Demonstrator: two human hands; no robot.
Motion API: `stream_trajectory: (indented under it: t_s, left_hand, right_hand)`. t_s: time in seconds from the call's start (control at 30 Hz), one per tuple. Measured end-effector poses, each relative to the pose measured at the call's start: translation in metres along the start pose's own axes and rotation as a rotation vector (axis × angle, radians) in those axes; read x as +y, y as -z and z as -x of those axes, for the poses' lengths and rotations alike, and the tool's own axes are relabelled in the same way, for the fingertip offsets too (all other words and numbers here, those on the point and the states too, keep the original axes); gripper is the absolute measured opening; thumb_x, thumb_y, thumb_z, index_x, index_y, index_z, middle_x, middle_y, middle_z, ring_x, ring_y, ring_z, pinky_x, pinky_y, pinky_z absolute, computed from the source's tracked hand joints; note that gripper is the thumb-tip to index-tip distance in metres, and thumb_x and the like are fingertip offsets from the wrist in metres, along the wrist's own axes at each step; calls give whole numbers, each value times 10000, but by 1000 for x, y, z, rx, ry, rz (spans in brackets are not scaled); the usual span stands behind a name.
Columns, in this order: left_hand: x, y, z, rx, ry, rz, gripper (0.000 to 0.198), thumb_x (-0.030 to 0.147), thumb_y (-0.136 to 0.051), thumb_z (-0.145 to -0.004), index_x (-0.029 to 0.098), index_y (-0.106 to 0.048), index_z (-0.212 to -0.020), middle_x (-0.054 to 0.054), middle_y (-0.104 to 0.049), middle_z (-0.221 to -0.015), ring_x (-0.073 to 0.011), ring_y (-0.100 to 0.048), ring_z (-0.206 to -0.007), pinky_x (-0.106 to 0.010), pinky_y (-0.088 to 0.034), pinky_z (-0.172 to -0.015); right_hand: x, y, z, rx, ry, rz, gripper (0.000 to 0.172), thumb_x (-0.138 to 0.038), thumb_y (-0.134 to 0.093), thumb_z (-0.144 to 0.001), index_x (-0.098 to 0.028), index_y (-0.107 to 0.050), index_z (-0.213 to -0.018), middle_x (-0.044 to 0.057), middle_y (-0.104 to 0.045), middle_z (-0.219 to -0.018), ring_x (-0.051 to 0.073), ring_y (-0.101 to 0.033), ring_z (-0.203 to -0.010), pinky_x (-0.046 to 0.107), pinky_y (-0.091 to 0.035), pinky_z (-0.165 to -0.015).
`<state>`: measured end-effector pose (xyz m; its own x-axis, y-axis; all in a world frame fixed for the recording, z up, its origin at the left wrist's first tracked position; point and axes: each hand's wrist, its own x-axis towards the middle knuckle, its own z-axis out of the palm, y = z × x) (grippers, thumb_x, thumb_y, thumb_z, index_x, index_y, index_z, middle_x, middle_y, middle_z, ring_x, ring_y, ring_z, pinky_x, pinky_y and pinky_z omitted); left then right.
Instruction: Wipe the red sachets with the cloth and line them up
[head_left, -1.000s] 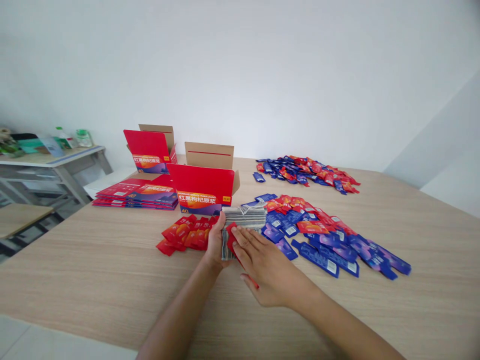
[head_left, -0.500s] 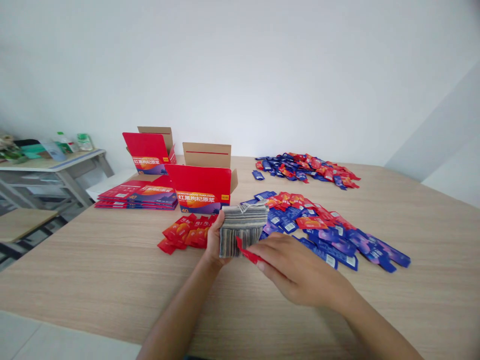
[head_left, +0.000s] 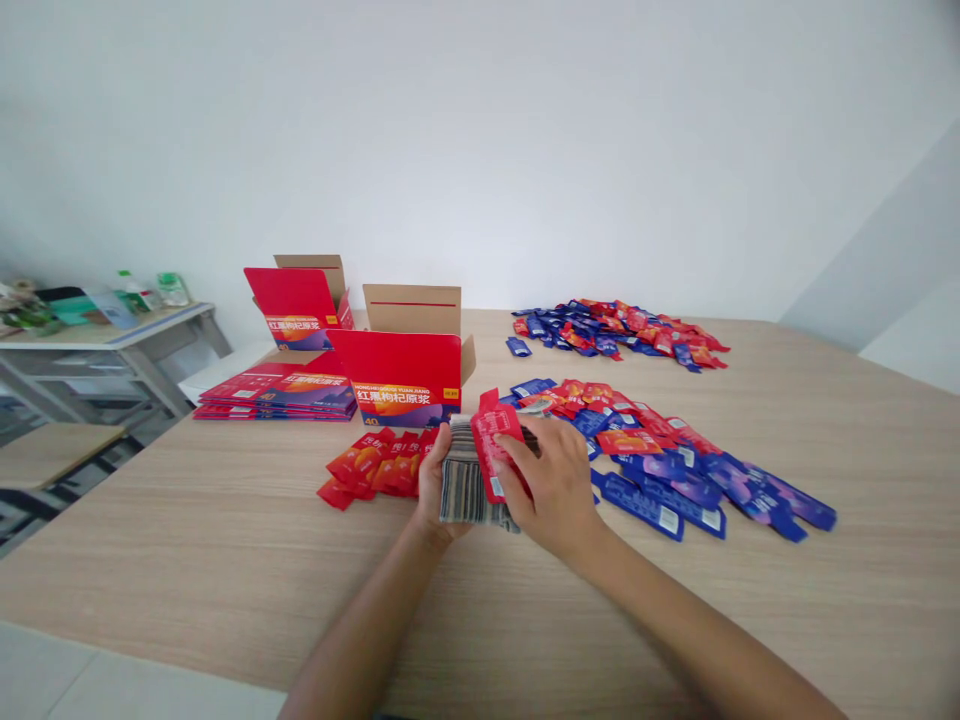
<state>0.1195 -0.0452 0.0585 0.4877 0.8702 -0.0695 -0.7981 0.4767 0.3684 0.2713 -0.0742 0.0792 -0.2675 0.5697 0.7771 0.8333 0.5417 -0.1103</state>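
A folded striped cloth (head_left: 466, 484) rests in my left hand (head_left: 433, 487), whose fingers curl round its left side and underneath. My right hand (head_left: 553, 487) pinches a red sachet (head_left: 491, 437) and lies with it flat over the cloth's right part. The sachet's printed back faces up, its narrow end pointing away from me. Left of my left hand, several red sachets (head_left: 375, 464) lie overlapping on the table (head_left: 247, 560). Beyond my right hand spreads a loose group of red and blue sachets (head_left: 637, 441).
An opened red carton (head_left: 401, 375) stands behind my hands, with another carton (head_left: 296, 305) farther back left. Flat red carton blanks (head_left: 277, 388) are stacked beside them. At the back right is a heap of sachets (head_left: 615, 330). A side desk (head_left: 120, 335) stands at far left.
My right hand has moved forward and turned the red sachet from edge-on to flat against the striped cloth. My left hand stays in nearly the same place, still holding the cloth.
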Motion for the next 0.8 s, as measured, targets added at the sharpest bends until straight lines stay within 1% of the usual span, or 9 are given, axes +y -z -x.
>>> stream_trajectory:
  t_s: [0.07,0.17,0.3,0.37,0.43,0.53,0.6,0.67,0.8]
  left_hand:
    - [2,-4,2,-5,2,7,571,551,-369,-968,95,-701,-1054,-148,-733,-1112,-292,-669,-1102,-432,-491,-997]
    - [2,-7,5,-19,17,10,612,586,-362,-956,101,-670,-1166,-155,-710,-1178,-298,-645,-1151,-426,-486,-1002]
    - [-2,-5,4,-22,-15,-15,580,540,-389,-963,122,-615,-1295,-143,-696,-1225,-286,-628,-1186,-401,-468,-1025]
    - [-6,-4,3,-15,-15,-19,565,507,-372,-978,116,-603,-1315,-144,-695,-1228,-278,-624,-1196,-395,-454,-1044]
    - [-8,-4,2,-1,-9,-18,589,524,-361,-979,105,-600,-1317,-151,-695,-1227,-282,-618,-1206,-399,-438,-1064]
    - [-6,-7,1,27,-16,-7,645,585,-366,-960,96,-606,-1305,-156,-704,-1205,-298,-618,-1205,-421,-419,-1086]
    - [-1,-8,1,52,-20,10,675,604,-346,-957,78,-617,-1282,-166,-715,-1169,-295,-629,-1189,-421,-415,-1094]
    - [4,-7,0,83,-27,31,688,597,-313,-967,55,-635,-1242,-178,-729,-1114,-281,-650,-1155,-404,-424,-1089]
    - [9,0,-3,116,-55,34,681,583,-322,-968,33,-658,-1186,-188,-744,-1026,-276,-684,-1085,-391,-467,-1049]
  right_hand:
    - [0,2,-1,20,5,7,222,-283,-562,-923,-204,-648,-1111,146,-470,-1424,327,-443,-1310,584,-324,-1095]
    - [0,3,-1,-49,32,17,324,-258,-524,-940,-213,-578,-1256,145,-315,-1574,331,-296,-1449,624,-220,-1158]
    - [2,1,-1,-234,185,64,540,-201,-425,-961,-119,-359,-1491,192,-313,-1586,312,-220,-1493,600,-177,-1193]
    - [4,-1,0,-292,217,72,576,-275,-431,-973,-51,-338,-1495,223,-348,-1561,321,-218,-1493,584,-186,-1200]
    - [6,-4,0,-313,230,66,667,-414,-464,-967,-9,-345,-1483,252,-359,-1545,343,-227,-1487,586,-207,-1196]
    - [5,-8,2,-347,254,31,896,-620,-540,-881,34,-357,-1465,292,-350,-1534,372,-268,-1468,577,-243,-1190]
    - [2,-10,3,-387,268,1,1018,-699,-596,-800,49,-371,-1453,309,-357,-1523,382,-293,-1455,566,-265,-1185]
    - [-2,-11,5,-437,294,-23,1012,-659,-644,-778,48,-377,-1452,310,-356,-1522,383,-291,-1456,554,-269,-1185]
    - [-6,-3,4,-548,343,-58,832,-401,-647,-807,36,-376,-1462,285,-340,-1543,363,-280,-1463,514,-243,-1201]
